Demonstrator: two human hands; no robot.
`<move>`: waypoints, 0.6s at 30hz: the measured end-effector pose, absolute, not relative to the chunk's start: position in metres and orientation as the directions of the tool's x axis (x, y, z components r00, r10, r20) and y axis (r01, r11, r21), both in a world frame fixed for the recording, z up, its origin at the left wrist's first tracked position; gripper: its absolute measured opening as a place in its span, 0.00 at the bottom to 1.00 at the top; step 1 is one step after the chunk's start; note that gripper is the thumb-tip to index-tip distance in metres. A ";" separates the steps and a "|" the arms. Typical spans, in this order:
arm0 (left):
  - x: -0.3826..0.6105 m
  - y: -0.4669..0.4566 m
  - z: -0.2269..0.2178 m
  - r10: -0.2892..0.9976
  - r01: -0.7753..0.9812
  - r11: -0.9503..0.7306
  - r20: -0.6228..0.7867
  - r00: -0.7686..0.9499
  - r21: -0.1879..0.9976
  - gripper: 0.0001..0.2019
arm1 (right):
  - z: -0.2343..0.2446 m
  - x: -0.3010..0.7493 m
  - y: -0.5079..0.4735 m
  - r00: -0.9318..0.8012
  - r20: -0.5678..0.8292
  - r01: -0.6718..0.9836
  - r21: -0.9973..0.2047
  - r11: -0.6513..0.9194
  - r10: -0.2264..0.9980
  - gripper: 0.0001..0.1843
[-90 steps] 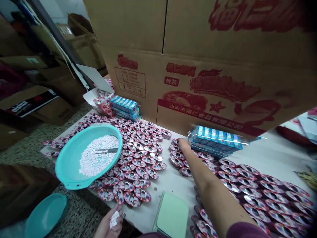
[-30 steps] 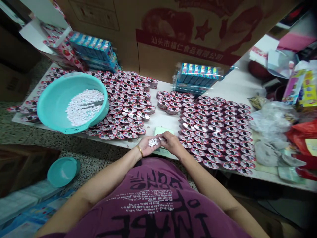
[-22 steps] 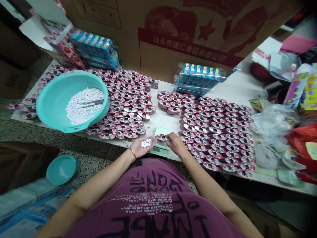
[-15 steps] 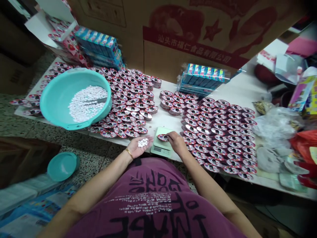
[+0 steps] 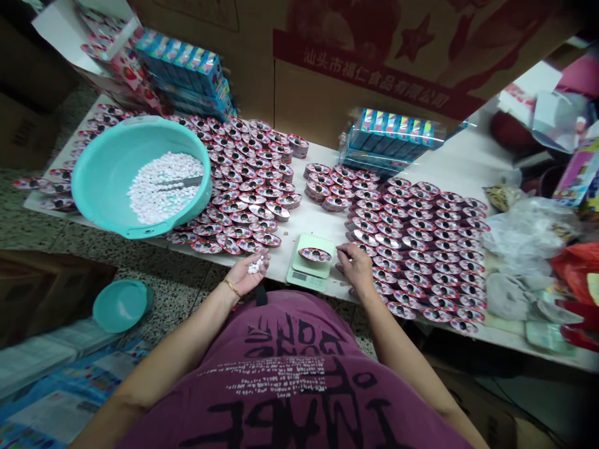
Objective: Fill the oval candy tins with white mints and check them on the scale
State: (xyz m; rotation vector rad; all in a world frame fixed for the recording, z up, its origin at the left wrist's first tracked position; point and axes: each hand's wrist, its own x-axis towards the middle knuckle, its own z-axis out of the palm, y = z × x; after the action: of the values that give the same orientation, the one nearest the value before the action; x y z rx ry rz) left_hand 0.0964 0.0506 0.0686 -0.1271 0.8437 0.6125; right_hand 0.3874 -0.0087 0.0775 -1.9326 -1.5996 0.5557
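White tabletop [image 5: 322, 223] stretched before a tall, red-printed cardboard carton [image 5: 309, 106], with film-wrapped blue boxes [image 5: 395, 134] against its base. On the table, a pale green digital scale [image 5: 318, 240] bore one oval printed container [image 5: 315, 254], resting on its plate apart from both hands. Left of the scale, the person's left hand [image 5: 248, 271] was turned palm up, its fingers curled around a small heap of white pellets [image 5: 255, 267]. Just beside the scale's other edge was the right hand [image 5: 356, 267], fingers bent; whether they gripped anything could not be told. Oval containers stood in close-set rows [image 5: 414, 243] near that hand, and more crowded around a turquoise basin [image 5: 100, 168] partly filled with loose pellets [image 5: 163, 187].
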 end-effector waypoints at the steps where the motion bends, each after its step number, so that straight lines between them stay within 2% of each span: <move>1: 0.097 0.051 0.068 0.459 -0.548 0.824 -0.733 0.501 0.141 0.11 | 0.077 0.387 -0.008 0.195 0.040 0.746 -0.655 -0.122 0.980 0.10; 7: 0.107 0.051 0.070 0.478 -0.487 0.846 -0.712 0.515 0.215 0.12 | 0.079 0.376 -0.001 0.120 0.059 0.733 -0.679 -0.048 0.991 0.11; 11: 0.129 0.048 0.076 0.428 -0.403 0.893 -0.652 0.626 0.200 0.13 | 0.098 0.338 0.008 -0.149 0.085 0.679 -0.716 0.164 0.985 0.13; 14: 0.145 0.048 0.079 0.413 -0.396 0.903 -0.596 0.689 0.168 0.10 | 0.111 0.311 0.015 -0.378 0.034 0.690 -0.656 0.306 0.925 0.16; 18: 0.153 0.048 0.077 0.393 -0.361 0.917 -0.550 0.737 0.171 0.12 | 0.110 0.304 0.019 -0.479 -0.053 0.730 -0.578 0.364 0.876 0.13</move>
State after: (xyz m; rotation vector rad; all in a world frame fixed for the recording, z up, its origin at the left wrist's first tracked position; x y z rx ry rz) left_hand 0.1528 0.0482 0.0773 0.0544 0.6165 0.4138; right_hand 0.3037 0.0186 0.1098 -1.4289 -2.3644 0.7955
